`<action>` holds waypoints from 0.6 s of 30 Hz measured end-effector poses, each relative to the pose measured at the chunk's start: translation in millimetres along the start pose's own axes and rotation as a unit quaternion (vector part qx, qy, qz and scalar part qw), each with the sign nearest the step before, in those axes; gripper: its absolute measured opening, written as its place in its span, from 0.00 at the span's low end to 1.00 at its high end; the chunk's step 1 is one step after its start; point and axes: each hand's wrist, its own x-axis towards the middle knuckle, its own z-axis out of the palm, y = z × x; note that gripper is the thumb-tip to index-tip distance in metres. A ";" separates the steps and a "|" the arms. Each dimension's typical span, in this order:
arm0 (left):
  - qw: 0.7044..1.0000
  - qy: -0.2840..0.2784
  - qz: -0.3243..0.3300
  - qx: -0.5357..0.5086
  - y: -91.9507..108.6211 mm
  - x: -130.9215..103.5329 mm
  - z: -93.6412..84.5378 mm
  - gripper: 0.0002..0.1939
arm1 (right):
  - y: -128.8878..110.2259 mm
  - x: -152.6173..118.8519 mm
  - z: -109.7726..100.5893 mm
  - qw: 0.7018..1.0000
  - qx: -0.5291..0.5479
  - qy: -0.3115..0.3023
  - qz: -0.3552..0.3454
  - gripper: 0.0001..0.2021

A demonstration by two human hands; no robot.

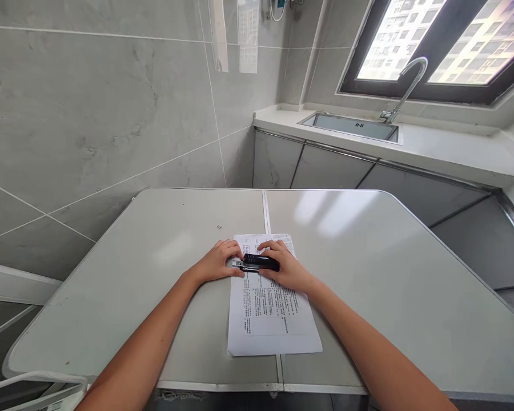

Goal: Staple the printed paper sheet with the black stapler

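Jutting in well to the near left of the printed sheets is a white frame, cut off by the view's edge. Two bare forearms come in on either side of the sheets, angled toward their far half. The sheets lie on a pale table, their small print too blurred to read. Over their far half is a black stapler, its silvery end at their left edge.

The right hand is above the sheets, thumb and fingers wrapped round the stapler's dark body. The left hand lies at the sheets' left edge, thumb and fingers curled about the silvery end; whether they pinch it or only frame it, I cannot tell.

A pale seam strip crosses the table, passing beneath the sheets. Tiny dark bits lie just beyond and left of them.

Grey tiled wall rises beyond the sheets on the left. Well beyond them to the right stand grey cabinets, a white counter with a sink and curved tap, then a dark-framed window facing buildings.
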 end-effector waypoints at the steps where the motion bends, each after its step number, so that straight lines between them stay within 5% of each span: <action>1: 1.000 0.021 -0.001 -0.023 0.9 -1.0 -1.4 0.28 | 0.8 -0.3 1.0 1.000 0.004 0.002 -0.011 0.09; 4: 0.978 0.146 0.007 -0.150 6.9 -2.3 -1.4 0.39 | 3.6 -1.2 0.3 0.999 0.021 0.037 -0.024 0.13; 8: 0.864 0.263 -0.031 -0.428 20.8 4.2 12.4 0.33 | 3.4 -2.9 2.4 0.987 -0.020 0.142 -0.068 0.21; 13: 0.713 0.141 -0.140 -0.673 29.8 13.7 29.0 0.28 | -6.1 -5.2 8.7 0.944 -0.225 0.164 -0.178 0.23; 18: 0.678 0.123 -0.144 -0.710 26.5 13.5 26.9 0.21 | -12.3 -2.7 12.0 0.935 -0.281 0.128 -0.177 0.21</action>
